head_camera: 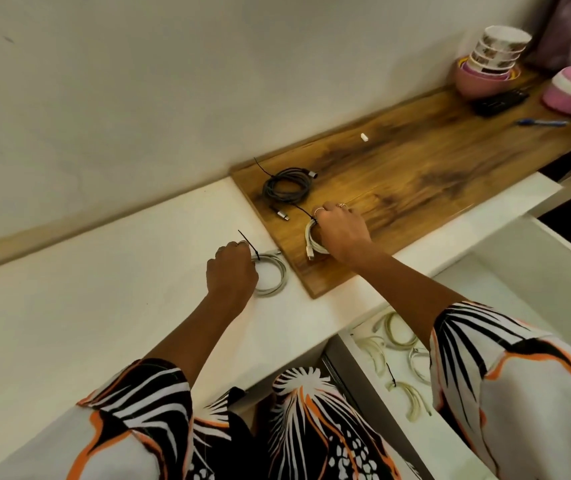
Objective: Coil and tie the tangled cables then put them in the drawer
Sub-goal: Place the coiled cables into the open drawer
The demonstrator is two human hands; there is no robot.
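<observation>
Cables are what we handle here, and three coils remain on the counter (pixel 69 306). On the left, our left hand (pixel 230 271) has its fingers curled on the grey coil (pixel 272 277), which lies on the white surface just beside the wooden board (pixel 415 174); a black tie (pixel 249 245) sticks up from it at our fingertips. Further back on the board lies the dark coil (pixel 287 185), already tied, with nobody touching it. To the right of it, our right hand (pixel 341 230) closes around the white coil (pixel 315 240) near the front edge of the board, and this coil also carries a black tie.

Lower right, the open drawer (pixel 519 289) already holds several pale coils (pixel 398 330).

We judge that both hands are about to lift their coils toward the drawer. One risk is that a loose tie lets the loops spring open in the air. Another is that a hanging plug catches the edge of the board or the drawer front, and pulls the coil from our grip. The dark coil could also be forgotten.
</observation>
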